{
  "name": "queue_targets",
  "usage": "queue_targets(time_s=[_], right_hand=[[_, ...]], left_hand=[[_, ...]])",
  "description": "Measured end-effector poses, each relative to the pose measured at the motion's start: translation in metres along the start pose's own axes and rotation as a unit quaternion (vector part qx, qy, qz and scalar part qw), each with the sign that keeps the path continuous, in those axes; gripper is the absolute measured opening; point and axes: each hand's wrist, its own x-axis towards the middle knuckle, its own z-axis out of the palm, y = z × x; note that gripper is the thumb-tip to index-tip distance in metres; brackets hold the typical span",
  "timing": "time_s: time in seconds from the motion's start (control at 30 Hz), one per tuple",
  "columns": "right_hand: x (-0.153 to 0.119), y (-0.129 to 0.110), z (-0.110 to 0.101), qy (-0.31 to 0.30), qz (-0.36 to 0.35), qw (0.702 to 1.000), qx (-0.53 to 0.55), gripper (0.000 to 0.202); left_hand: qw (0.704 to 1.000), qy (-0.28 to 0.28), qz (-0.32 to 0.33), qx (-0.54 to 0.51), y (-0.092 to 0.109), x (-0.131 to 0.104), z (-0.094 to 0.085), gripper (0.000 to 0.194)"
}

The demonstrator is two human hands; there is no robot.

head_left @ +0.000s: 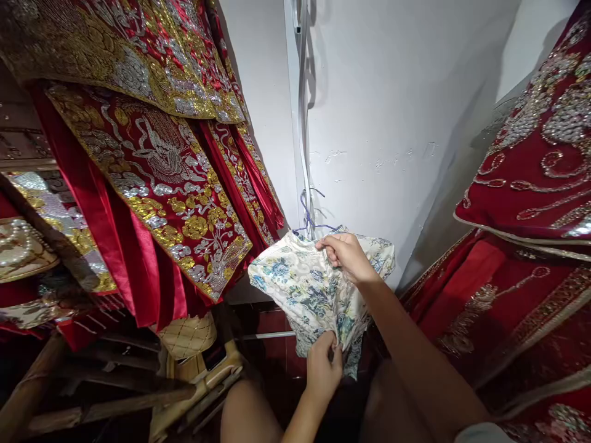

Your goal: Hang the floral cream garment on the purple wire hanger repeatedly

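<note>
A white floral shirt (pixel 300 271) hangs on a purple hanger (pixel 307 212) in the lower middle of the head view. My right hand (pixel 345 255) pinches the shirt's front edge just below the collar. Lower down, my left hand (pixel 323 363) has its thumb and fingers closed on the same front opening near the hem. The hanger's hook is beside a pale vertical pole (pixel 302 123).
Red embroidered garments (pixel 161 160) hang on the left, and more beaded red garments (pixel 530 178) on the right. A bamboo chair (pixel 203 400) stands at lower left, with a quilted bag (pixel 189 337) on it. Behind is a white wall (pixel 378 111).
</note>
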Motion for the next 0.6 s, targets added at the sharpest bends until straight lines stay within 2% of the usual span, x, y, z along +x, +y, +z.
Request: queue_targets(time_s=[0.07, 0.1, 0.13, 0.23, 0.27, 0.3, 0.4, 0.47, 0.53, 0.6], right_hand=[[-0.004, 0.001, 0.001, -0.008, 0.005, 1.0, -0.001, 0.019], [-0.008, 0.003, 0.001, -0.01, 0.009, 1.0, -0.005, 0.018], [-0.013, 0.005, 0.0, -0.011, 0.012, 1.0, -0.01, 0.018], [-0.022, 0.008, -0.005, 0.002, 0.006, 0.999, -0.032, 0.02], [-0.023, 0.007, -0.006, 0.004, -0.001, 0.999, -0.039, 0.02], [-0.023, 0.005, -0.006, 0.003, -0.011, 0.999, -0.046, 0.021], [-0.018, 0.004, -0.004, 0.009, -0.047, 0.997, -0.061, 0.02], [-0.014, 0.014, -0.002, 0.035, -0.071, 0.995, -0.067, 0.018], [-0.015, 0.033, -0.002, 0.063, -0.08, 0.992, -0.081, 0.017], [-0.021, 0.059, -0.005, 0.066, -0.07, 0.99, -0.104, 0.02]], left_hand=[[0.999, -0.043, 0.021, -0.01, 0.013, 0.019, -0.018, 0.016], [0.998, -0.047, 0.038, -0.028, 0.02, 0.032, -0.031, 0.013], [0.996, -0.031, 0.059, -0.055, 0.029, 0.047, -0.047, 0.013], [0.986, 0.1, 0.115, -0.068, 0.056, 0.094, -0.099, 0.03], [0.981, 0.122, 0.141, -0.051, 0.066, 0.109, -0.113, 0.034], [0.979, 0.117, 0.165, -0.032, 0.076, 0.122, -0.124, 0.036], [0.972, 0.081, 0.22, 0.034, 0.102, 0.148, -0.137, 0.023], [0.963, 0.084, 0.242, 0.079, 0.114, 0.156, -0.139, 0.021], [0.955, 0.135, 0.248, 0.092, 0.116, 0.161, -0.147, 0.02], [0.948, 0.23, 0.216, 0.042, 0.104, 0.162, -0.164, 0.017]])
